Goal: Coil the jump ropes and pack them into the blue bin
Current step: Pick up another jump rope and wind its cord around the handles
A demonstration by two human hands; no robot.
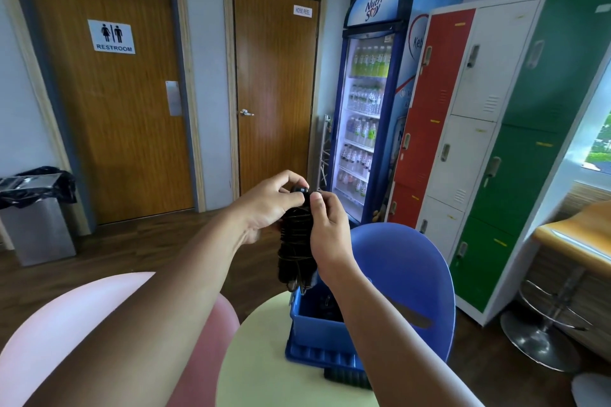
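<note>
We log the jump rope first: black, wound tightly into an upright bundle and held in the air near the frame's centre. Its loose ends hang from the bottom, just above the bin's mouth.

Left hand, at 10 o'clock of the bundle: grip pinching the bundle's top. Right hand, at 3 o'clock: grip pinching the upper wraps, thumb on the near side. We judge that both hands hold it so the winding cannot spring loose while the end is secured.

Blue bin, at 6 o'clock, sits directly below, so a short drop would pack the bundle. We cannot identify the dark contents inside. The bin stands on the pale round surface. A blue chair sits at 4 o'clock.
</note>
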